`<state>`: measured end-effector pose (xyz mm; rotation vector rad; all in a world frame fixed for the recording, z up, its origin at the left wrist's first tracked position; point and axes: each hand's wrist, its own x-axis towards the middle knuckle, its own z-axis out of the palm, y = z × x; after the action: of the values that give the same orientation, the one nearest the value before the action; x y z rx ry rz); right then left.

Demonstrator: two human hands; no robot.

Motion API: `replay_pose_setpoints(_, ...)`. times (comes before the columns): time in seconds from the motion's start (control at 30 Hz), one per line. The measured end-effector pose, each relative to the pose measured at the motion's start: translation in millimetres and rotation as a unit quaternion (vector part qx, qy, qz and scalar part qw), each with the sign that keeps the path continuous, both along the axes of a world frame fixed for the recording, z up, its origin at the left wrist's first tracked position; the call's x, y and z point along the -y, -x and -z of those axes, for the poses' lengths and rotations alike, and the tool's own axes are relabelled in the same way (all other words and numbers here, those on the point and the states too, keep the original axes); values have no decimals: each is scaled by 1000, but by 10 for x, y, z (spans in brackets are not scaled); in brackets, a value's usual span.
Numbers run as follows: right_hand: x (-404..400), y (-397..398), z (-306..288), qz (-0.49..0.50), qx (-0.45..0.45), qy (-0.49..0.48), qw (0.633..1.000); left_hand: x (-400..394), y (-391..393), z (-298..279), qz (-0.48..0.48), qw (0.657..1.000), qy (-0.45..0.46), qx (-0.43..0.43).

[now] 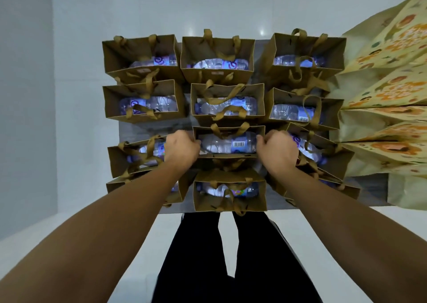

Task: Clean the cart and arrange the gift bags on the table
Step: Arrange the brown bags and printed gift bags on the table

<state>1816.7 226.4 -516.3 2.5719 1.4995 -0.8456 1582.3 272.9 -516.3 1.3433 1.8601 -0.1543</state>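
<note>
Seen from above, a grey table (147, 129) carries brown paper gift bags set in three columns, each bag open at the top with a plastic water bottle lying inside and ribbon handles flopped over the rim. The person stands at the near edge, dark trousers (231, 256) showing below the tabletop, both bare arms stretched forward.

The hands meet on one bag — the middle gift bag (228, 156) in the centre column, third from the far edge. The left hand (182, 147) grips its left end, fingers curled over the rim. The right hand (276, 150) grips its right end in the same way, thumb and fingers hooked over the paper edge. The bottle (227, 143) inside lies crosswise between the two hands, its barcode label facing up.

That bag sits upright, touching the bag behind it and close to the near bag (230, 198) at the table's front edge. To its left, the left-column bag (129, 157) leans and is partly covered by the left wrist; to its right, another bag (323, 154) is tilted at an angle — out of line with the neater far rows.

Along the right side stand larger pale yellow bags (388, 99) printed with orange patterns, just beside the brown ones. A pale floor (76, 187) surrounds the table.
</note>
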Motion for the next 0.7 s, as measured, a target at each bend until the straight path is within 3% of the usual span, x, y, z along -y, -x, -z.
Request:
replay_pose_setpoints(0.07, -114, -28, -71, 5, -8, -62, 998, -61, -32, -60, 7, 999, -50, -18)
replay_pose_setpoints(0.17, -385, -79, -114, -82, 7, -126, 989, -220, -81, -96, 62, 978, -193, -53)
replay_pose_setpoints(0.27, -698, -89, -66, -190, 22, -42, 981, -423, -131, -33, 178, 946, -269, -34)
replay_pose_setpoints(0.37, -909, -24, -62, -274, 58, 50, 959, -590, -142, 97, 263, 938, -220, -54)
replay_pose_setpoints(0.47, -974, -5, -30, -302, 82, 39, 949, -706, -152, 143, 255, 948, -171, -85)
replay_pose_setpoints(0.7, -1034, -55, -26, -272, 91, 21, 958, -835, -223, 110, 239, 952, -168, -90)
